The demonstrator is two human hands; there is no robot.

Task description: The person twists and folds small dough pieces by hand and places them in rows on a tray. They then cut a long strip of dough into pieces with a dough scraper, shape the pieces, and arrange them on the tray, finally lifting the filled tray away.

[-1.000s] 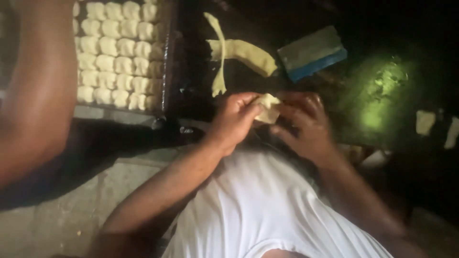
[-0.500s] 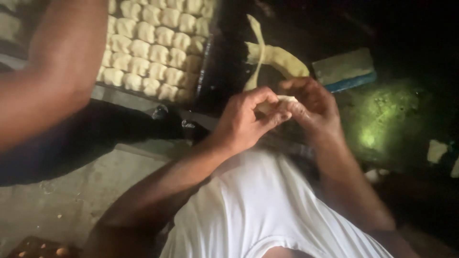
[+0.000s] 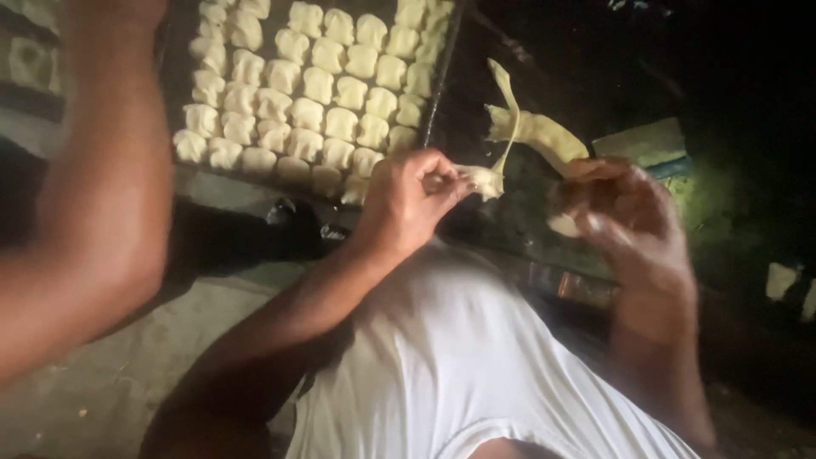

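Hands, joined half a second ago, now apart; left hand (image 3: 412,200) pinches a small dough piece (image 3: 481,180) in its fingertips beside the tray (image 3: 442,81); right hand (image 3: 625,217), blurred, grip cannot be told.

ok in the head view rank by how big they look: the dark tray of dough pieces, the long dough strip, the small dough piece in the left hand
1. Dark tray filled with pale dough squares: largest.
2. Long pale dough strip on the dark surface.
3. Small pale dough piece pinched in the left hand: smallest, although nearest the camera.
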